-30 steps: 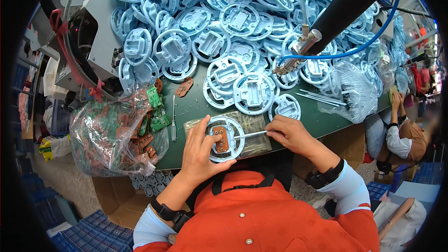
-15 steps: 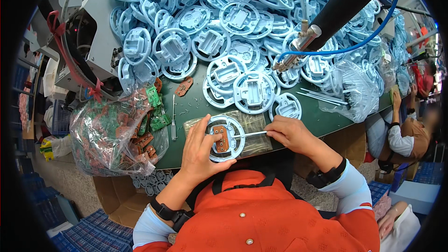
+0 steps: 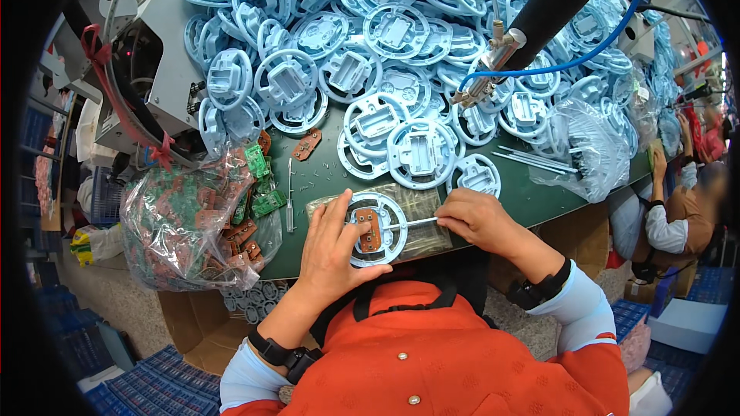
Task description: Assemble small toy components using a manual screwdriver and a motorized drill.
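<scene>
Both hands are apart from each other and busy: the left hand (image 3: 327,250) grips a light-blue ring (image 3: 403,235), one fingertip on the brown circuit board (image 3: 369,231) set in it, while the right hand (image 3: 476,219) pinches a white rod (image 3: 422,223) that meets the ring's right rim. The ring is over a mat (image 3: 428,240) at the table's near edge. To the left, a clear bag (image 3: 266,253) holds brown and green circuit boards; a cardboard box (image 3: 179,320) stands below. On the green table (image 3: 320,173) lie a screwdriver (image 3: 290,212) and, beyond, a heap of similar rings (image 3: 324,35). At far right sits another person (image 3: 682,219). Both forearms reach in from the near side, the left palm spread, the right fingers bunched.
</scene>
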`<state>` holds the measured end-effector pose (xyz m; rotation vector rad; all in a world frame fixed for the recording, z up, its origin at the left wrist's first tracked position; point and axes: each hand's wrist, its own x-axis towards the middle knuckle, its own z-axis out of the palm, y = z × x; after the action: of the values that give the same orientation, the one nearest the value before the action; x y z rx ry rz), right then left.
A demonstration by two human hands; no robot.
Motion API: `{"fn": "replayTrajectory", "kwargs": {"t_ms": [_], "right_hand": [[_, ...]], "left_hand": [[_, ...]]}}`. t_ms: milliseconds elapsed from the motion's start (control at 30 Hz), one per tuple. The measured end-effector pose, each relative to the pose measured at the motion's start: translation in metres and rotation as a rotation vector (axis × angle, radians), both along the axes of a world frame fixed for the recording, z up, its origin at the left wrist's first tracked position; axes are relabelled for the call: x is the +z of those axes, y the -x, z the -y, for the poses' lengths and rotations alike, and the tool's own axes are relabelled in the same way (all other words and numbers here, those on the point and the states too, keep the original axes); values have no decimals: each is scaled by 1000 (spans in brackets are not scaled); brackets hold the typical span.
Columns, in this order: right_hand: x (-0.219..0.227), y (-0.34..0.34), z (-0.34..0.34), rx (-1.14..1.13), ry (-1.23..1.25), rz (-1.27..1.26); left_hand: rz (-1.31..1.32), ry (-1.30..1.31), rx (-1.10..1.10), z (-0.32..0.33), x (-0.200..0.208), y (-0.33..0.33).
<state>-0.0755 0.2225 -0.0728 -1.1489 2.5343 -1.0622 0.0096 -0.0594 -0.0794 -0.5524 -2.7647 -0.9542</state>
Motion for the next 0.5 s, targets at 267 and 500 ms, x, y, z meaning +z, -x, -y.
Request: {"fn": "replayTrajectory", "kwargs": {"t_ms": [267,500], "right_hand": [[-1,-3,1,-12,-1,78],[1,-2,5,-21,5,-107]], "left_hand": [[31,26,14,-1,1,-2],[33,25,9,-1,1,0]]}}
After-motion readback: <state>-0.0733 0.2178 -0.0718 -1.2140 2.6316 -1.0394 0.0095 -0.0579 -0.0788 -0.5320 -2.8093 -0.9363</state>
